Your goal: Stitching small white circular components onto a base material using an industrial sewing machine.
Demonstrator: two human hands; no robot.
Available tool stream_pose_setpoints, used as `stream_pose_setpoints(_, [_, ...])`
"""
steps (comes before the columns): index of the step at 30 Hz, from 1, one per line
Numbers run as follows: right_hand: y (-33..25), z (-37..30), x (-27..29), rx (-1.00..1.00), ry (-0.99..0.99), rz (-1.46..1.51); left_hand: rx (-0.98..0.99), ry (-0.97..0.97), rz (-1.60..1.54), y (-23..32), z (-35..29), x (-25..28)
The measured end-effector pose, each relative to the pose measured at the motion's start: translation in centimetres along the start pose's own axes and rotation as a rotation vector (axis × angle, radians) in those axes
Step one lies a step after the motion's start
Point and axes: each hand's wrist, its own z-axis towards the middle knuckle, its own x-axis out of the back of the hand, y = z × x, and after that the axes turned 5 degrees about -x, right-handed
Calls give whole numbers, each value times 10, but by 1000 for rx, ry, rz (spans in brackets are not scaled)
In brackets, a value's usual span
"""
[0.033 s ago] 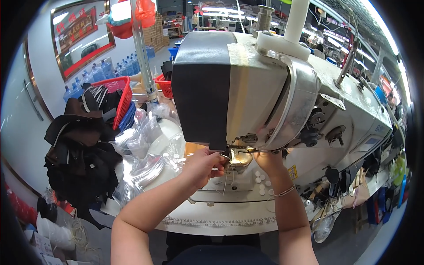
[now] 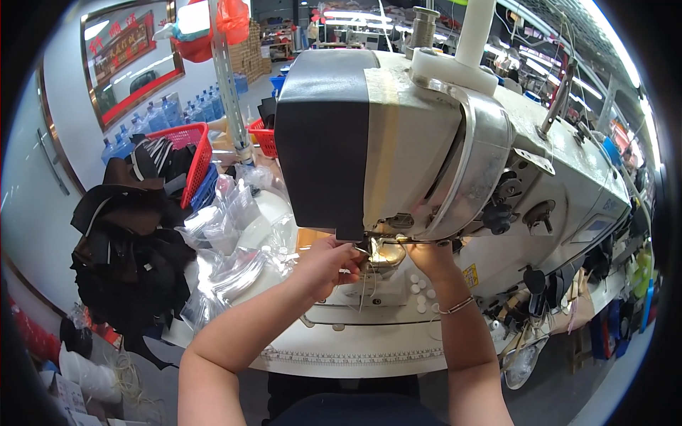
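Observation:
A large white and grey industrial sewing machine [image 2: 426, 142] fills the middle of the view. Both my hands reach under its head, at the needle and the lit presser-foot area [image 2: 382, 254]. My left hand [image 2: 332, 264] has its fingers pinched together just left of the needle, and thin light thread [image 2: 366, 287] hangs down from them. My right hand [image 2: 428, 257] comes in from the right of the needle; its fingertips are hidden under the machine head. A thin bracelet [image 2: 455, 307] is on my right wrist.
Clear plastic bags [image 2: 227, 248] lie heaped on the white table [image 2: 355, 358] to the left. A pile of dark garments [image 2: 128, 248] and a red basket [image 2: 192, 153] stand further left. Several small white discs [image 2: 419, 287] lie beside the needle plate.

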Motion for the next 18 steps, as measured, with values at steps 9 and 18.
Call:
stream_pose_setpoints(9, [-43,-40,39,-676,-18,461,90,-171,26,10,10,18])
stream_pose_setpoints(18, [-21,-54,47,-1060,-348,1429,35,-182,-161,-10,6,15])
